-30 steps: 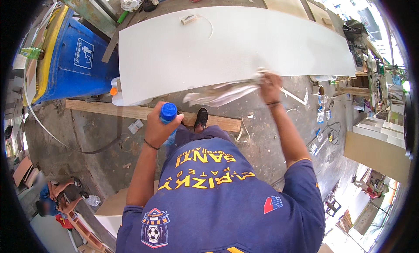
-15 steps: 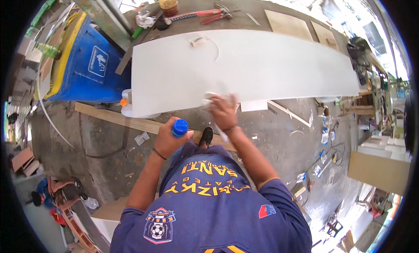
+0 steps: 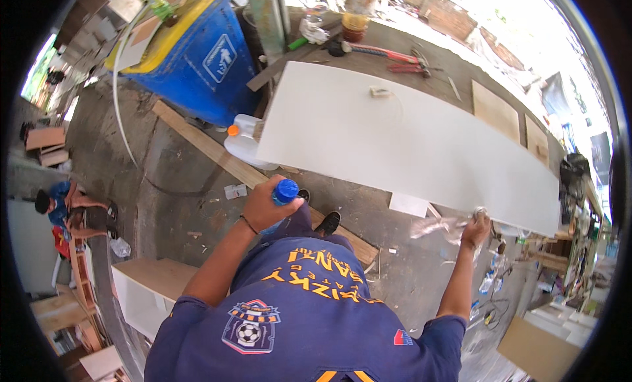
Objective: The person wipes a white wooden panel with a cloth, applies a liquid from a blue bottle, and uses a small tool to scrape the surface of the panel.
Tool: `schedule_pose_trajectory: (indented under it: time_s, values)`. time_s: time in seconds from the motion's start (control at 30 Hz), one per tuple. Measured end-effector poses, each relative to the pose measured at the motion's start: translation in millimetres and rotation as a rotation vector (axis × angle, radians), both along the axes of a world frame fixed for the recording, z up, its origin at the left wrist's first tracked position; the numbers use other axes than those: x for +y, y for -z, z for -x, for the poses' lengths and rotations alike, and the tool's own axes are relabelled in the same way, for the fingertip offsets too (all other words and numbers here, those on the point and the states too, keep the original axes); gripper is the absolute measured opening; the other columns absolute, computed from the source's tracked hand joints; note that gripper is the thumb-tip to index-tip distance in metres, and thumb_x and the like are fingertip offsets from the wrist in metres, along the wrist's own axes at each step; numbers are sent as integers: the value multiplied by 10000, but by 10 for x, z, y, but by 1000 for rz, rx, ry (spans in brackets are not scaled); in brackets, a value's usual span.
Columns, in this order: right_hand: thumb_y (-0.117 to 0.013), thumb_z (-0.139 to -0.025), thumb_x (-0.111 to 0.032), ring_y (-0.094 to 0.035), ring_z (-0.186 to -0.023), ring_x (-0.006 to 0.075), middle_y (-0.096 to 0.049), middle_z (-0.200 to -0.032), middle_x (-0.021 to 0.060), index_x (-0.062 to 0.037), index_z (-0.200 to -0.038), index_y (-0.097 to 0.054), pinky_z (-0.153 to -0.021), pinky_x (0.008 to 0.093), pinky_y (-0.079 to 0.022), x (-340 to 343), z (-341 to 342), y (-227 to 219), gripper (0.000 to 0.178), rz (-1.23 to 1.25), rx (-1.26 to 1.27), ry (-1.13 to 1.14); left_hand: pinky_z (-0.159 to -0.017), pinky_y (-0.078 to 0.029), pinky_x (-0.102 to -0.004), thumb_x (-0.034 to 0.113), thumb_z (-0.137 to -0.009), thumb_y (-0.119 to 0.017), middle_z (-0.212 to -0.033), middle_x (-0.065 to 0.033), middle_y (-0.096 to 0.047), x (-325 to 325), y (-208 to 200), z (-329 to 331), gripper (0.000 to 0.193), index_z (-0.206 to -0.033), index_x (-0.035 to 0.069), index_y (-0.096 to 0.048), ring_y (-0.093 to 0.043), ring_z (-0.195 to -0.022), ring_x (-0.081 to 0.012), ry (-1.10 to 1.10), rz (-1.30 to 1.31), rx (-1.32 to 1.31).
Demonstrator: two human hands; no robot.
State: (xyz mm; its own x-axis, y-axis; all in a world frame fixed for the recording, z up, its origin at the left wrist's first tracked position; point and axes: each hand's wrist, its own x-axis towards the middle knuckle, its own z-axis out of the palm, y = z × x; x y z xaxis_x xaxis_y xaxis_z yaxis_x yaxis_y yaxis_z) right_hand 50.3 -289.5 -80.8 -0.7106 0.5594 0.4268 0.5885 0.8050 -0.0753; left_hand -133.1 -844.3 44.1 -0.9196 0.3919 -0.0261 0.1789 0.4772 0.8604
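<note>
My left hand [image 3: 263,207] is wrapped round a bottle with a blue cap [image 3: 286,191], held upright in front of my body; most of the bottle is hidden by my fingers. Out to the right, my right hand [image 3: 476,229] is closed on a pale cloth [image 3: 440,229], which trails off to its left and is smeared by motion. It is at the near edge of a long white panel [image 3: 401,148], which lies flat across the work surface. Near the panel's far edge rests a small pale piece [image 3: 380,91] with a thin cord or strip.
A blue bin [image 3: 197,66] with a yellow rim stands at the far left, a plastic jug [image 3: 243,141] beside the panel's left end. Behind the panel lie red-handled tools [image 3: 405,61] and a brown jar [image 3: 354,27]. A wooden plank [image 3: 210,145] crosses the floor. Another person [image 3: 72,211] sits far left.
My right hand has moved with the cloth from the panel's near middle toward its right end. My view has turned and shifted; my left hand still grips the bottle.
</note>
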Motion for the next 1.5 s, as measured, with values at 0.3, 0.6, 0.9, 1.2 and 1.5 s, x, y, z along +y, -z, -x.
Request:
schedule_pose_trajectory:
  time_s: [0.3, 0.6, 0.9, 1.2, 1.5]
  values:
    - [-600, -757, -159, -567, -1002, 246, -632, -1068, 40, -123, -921, -672, -946, 425, -341, -3363, 1449, -186, 183, 217, 16, -624, -625, -470, -314, 284, -698, -765, -699, -66, -603, 88, 39, 387, 337, -842, 40, -583, -578, -645, -158, 149, -133, -13]
    - [-678, -777, -16, -579, -829, 105, -608, -855, 80, 32, -939, -623, -681, 250, -486, -3390, 2463, -2047, 177, 1175, 164, -634, -880, -453, -328, 326, -699, -780, -978, -216, -658, -134, -368, 1086, 997, -1440, 58, -170, -649, -931, -279, 340, -250, -138]
    - [-680, -721, -15, -555, -1093, 319, -583, -1108, 155, -35, -930, -591, -877, 400, -463, -4134, 3358, -3240, 227, 470, 399, -1229, -838, -479, -326, 281, -735, -752, -1013, -92, -645, 238, -846, 2237, 534, -1159, 21, -556, -612, -916, -172, 368, -610, 110]
    - [-761, -714, -153, -437, -1246, 376, -458, -1337, 213, -38, -1136, -588, -1000, 430, -379, -3730, 2606, -3326, 471, 267, 399, -722, -785, -492, -385, 397, -716, -748, -946, -139, -646, 831, -1147, 3918, 548, -1056, 46, -501, -639, -884, -293, 8, -512, 454]
    - [-707, -776, -149, -448, -1245, 331, -466, -1340, 182, -42, -1207, -531, -1012, 432, -370, -3464, 1777, -2377, 477, 653, 319, -185, -848, -465, -390, 394, -689, -768, -1059, -169, -606, 1195, 75, 4729, 680, -1162, 0, -478, -594, -980, -307, -225, -356, 326]
